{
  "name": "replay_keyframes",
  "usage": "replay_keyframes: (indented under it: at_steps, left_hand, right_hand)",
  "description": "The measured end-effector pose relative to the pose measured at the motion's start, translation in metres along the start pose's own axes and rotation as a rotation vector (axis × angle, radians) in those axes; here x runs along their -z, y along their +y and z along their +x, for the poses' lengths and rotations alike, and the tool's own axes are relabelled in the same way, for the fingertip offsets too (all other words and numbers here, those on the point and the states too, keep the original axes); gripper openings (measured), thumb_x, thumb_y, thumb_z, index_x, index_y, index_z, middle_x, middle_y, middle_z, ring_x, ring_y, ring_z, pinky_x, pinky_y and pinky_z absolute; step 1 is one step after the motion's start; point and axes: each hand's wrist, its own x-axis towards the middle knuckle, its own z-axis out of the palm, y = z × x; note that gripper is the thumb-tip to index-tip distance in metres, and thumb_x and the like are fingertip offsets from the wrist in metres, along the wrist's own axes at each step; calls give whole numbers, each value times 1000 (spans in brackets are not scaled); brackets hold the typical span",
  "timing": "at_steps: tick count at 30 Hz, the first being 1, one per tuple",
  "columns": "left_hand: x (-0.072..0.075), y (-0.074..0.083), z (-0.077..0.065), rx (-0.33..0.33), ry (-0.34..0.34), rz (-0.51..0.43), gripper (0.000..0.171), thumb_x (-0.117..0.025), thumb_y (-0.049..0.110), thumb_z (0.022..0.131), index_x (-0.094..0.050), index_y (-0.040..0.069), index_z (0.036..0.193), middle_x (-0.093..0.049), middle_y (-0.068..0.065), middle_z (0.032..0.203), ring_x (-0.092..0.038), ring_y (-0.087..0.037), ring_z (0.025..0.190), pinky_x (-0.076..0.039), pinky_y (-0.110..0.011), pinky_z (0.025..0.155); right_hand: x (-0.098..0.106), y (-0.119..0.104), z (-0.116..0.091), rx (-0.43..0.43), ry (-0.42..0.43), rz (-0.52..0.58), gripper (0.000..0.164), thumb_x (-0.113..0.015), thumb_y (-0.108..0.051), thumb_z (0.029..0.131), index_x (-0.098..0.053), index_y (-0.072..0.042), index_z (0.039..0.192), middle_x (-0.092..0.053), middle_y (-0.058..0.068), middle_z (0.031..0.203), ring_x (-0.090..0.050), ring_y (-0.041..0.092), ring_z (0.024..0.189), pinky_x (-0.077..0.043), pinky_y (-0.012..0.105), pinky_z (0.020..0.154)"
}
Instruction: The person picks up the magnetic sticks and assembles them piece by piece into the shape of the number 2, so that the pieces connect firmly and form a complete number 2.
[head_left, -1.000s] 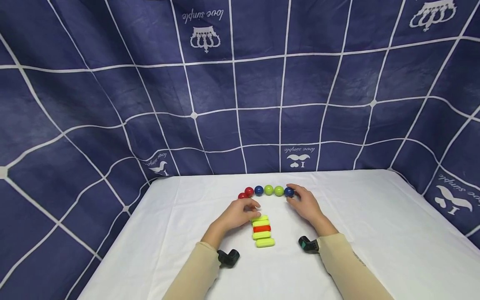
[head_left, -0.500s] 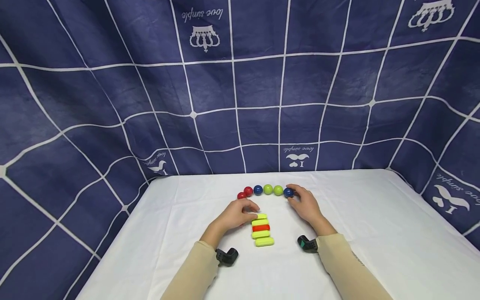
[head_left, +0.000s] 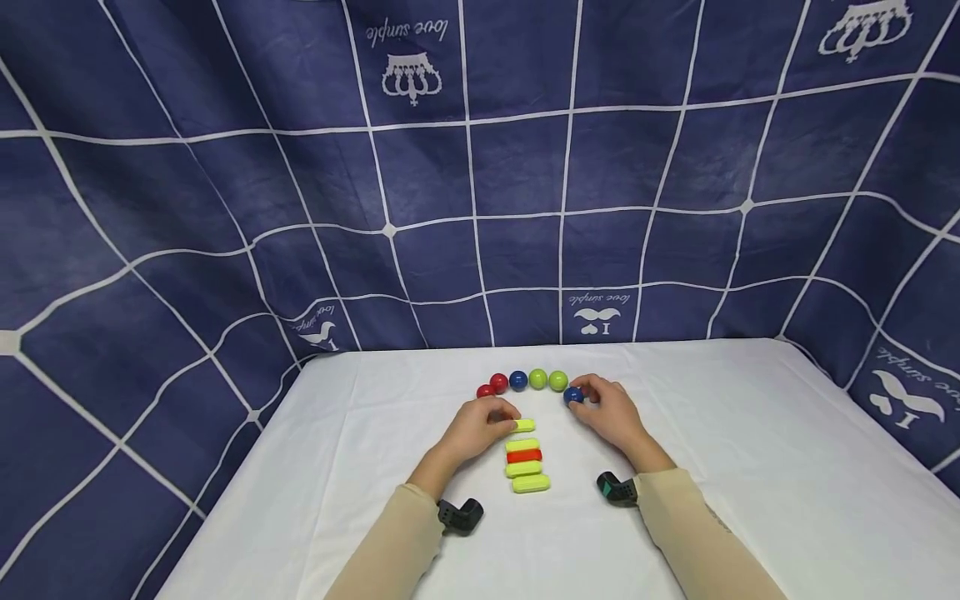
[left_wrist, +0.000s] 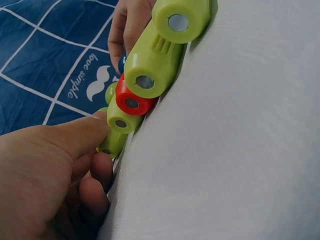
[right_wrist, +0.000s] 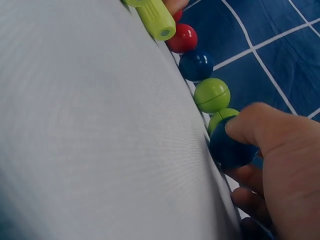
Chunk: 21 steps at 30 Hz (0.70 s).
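A yellow-green rod [head_left: 527,425] is pinched by the left hand [head_left: 477,428], a blue ball [head_left: 573,396] by the right hand [head_left: 613,412]. On the hands' near side, four metal-tipped rods [head_left: 523,457] are aligned; five balls [head_left: 518,381] are ranged beyond.

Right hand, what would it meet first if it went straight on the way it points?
Likely the nearer green ball, via the blue ball the right hand grips; the gap is unclear.
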Motion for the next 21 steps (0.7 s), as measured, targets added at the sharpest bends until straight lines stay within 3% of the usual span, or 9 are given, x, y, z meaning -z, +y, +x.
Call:
replay_keyframes:
  at_steps: [14,21]
  left_hand:
    - [-3,0,2,-9,-14,49,23,-72,7,83,-73,20,102,-71,3,102,-54,-10,80,-45,-24,74]
    - [-3,-3,3,39,36,-19,18,-78,15,84,-73,20,101,-72,1,99,-51,-11,71,-44,-23,65]
  right_hand:
    - [-7,-7,-8,72,-83,60,28,-77,-28,82,-67,-21,107,-65,0,94,-49,15,83,-38,30,73]
    - [-9,-10,-9,90,-85,46,29,-77,-29,82,-66,-23,108,-68,0,98,-51,15,85,-40,30,76]
